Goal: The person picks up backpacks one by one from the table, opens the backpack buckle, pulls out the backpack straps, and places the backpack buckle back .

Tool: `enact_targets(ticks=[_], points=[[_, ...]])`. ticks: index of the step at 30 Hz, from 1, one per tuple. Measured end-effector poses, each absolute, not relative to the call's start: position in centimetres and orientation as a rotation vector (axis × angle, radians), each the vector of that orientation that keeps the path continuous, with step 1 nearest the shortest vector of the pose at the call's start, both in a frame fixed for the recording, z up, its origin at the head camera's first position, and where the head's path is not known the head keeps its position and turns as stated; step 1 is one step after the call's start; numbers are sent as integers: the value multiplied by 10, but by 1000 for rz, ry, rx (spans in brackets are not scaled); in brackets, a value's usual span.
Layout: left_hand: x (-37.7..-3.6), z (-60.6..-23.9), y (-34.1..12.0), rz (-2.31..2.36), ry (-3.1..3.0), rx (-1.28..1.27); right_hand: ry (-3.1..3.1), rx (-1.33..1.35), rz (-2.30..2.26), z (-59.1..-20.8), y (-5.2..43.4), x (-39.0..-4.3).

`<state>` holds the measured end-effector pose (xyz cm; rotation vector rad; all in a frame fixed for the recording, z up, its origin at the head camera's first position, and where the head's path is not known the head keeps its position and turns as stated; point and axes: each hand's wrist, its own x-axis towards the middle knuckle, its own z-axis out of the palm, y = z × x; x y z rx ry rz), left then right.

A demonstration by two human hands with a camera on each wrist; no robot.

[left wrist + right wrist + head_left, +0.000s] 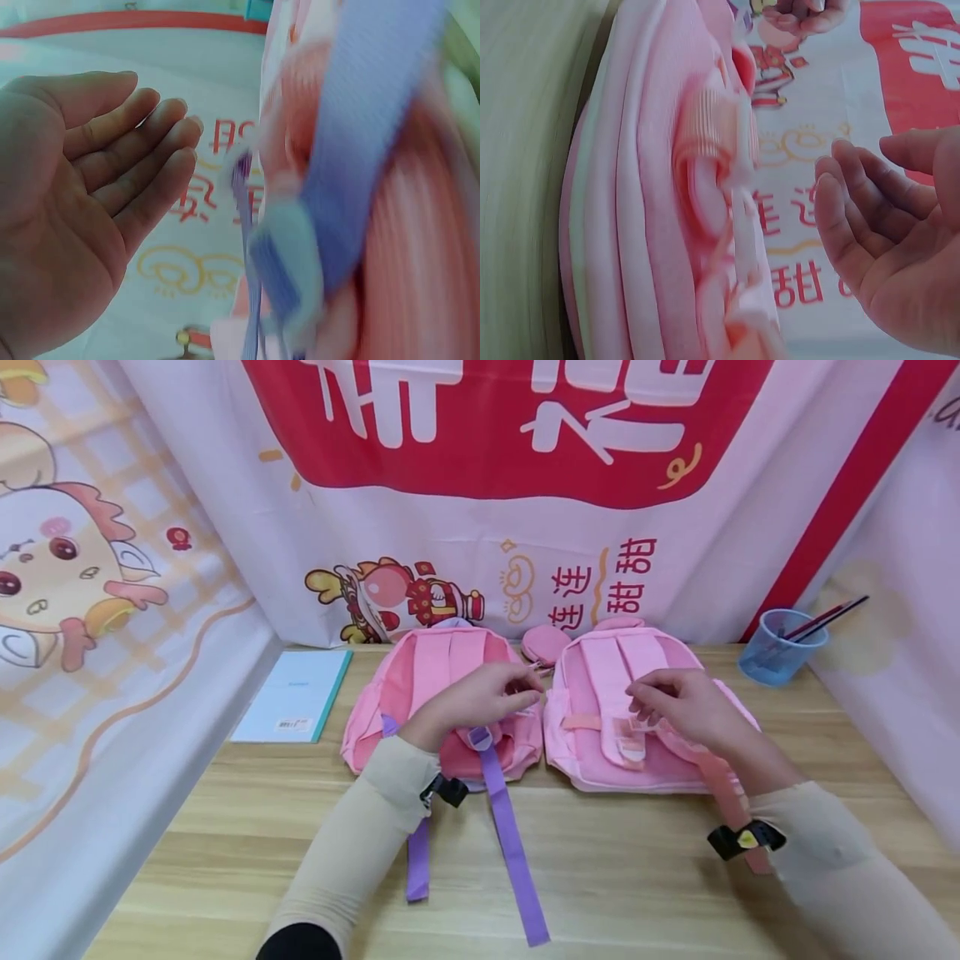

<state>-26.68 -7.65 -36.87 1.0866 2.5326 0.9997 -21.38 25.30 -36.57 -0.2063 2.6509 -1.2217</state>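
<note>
The wooden table (615,877) carries everything here, and places are given from the left pink backpack (390,693), which lies strap-side up near the table's back edge. Just to its right, almost touching, lies a second pink backpack (600,752), also strap-side up, with pale pink shoulder straps (615,693). From the left backpack two purple straps (513,843) trail forward over the table towards the person. To its left lies a light blue notebook (296,693); far to its right, beyond the second backpack, stands a blue plastic cup (780,647) holding pencils. A small pink pouch (546,642) sits behind the gap between the two bags.

The left hand (480,697) hovers over the upper right part of the left backpack; the wrist view shows its fingers (142,150) straight and relaxed, grasping nothing. The right hand (682,702) hovers over the second backpack's straps, its fingers (855,202) loosely curved and likewise released, apart from the cloth.

Judging from this, the work stands at an approach stage: both hands are poised over the bags with no grip taken. The next move would call for lowering each hand onto a strap or top edge and closing the fingers firmly on the soft, floppy fabric.
</note>
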Motion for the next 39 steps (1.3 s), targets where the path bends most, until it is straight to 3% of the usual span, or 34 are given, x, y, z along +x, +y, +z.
enact_targets(ticks=[18,39], points=[[-273,-375,15,754,2549,1113,2713,-236,-1155,-381,307,-215],[-284,-399,74,551,2565,1146,2762,-381,-963,-399,308,-219]])
